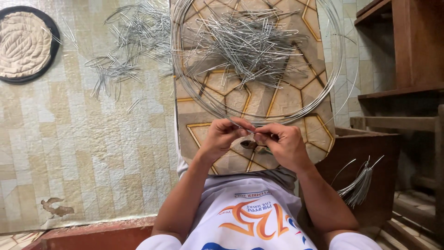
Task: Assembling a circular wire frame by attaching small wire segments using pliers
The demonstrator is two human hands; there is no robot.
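Where hands (pixel 252 139) meet, wire (pixel 245 128) lies pinched.

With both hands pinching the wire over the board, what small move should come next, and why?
Probably a short bend of the wire end with the right hand while the left hand holds it steady. Both hands pinch the same thin wire close together, it runs up into the wire coil, and the pile of bent wire pieces on the patterned board suggests shaping.
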